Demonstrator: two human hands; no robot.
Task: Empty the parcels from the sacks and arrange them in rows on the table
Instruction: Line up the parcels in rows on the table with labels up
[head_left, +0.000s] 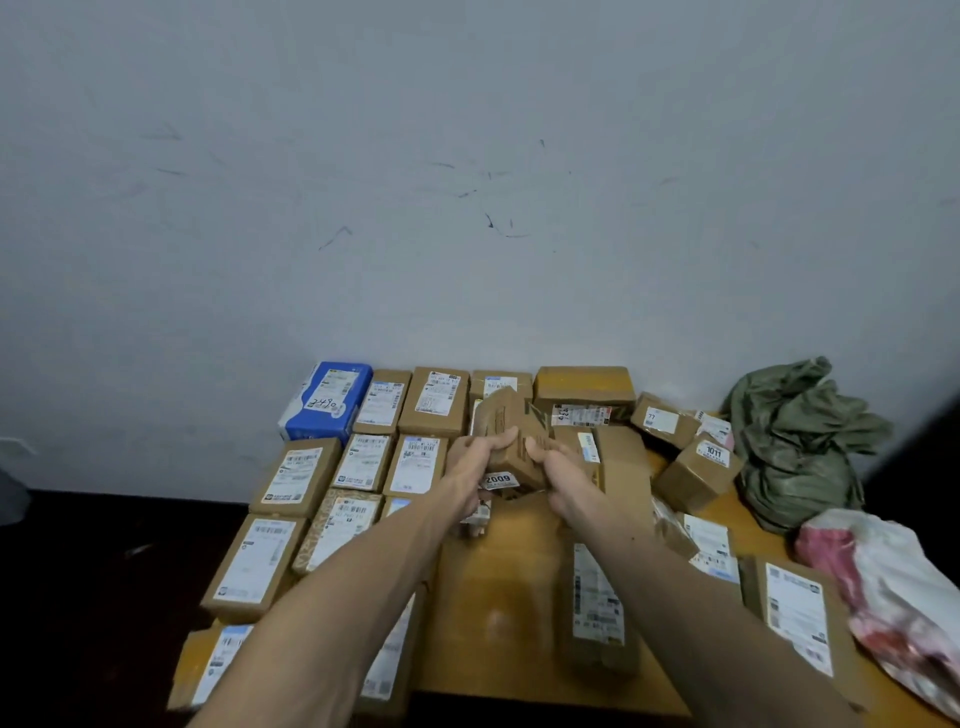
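Scuffed grey wall behind a wooden bench. Labelled parcels in rows cover its left side; loose ones lie right, beside a green sack. Both grips, left hand and right hand, clasp one brown parcel, tilted, above bench centre.
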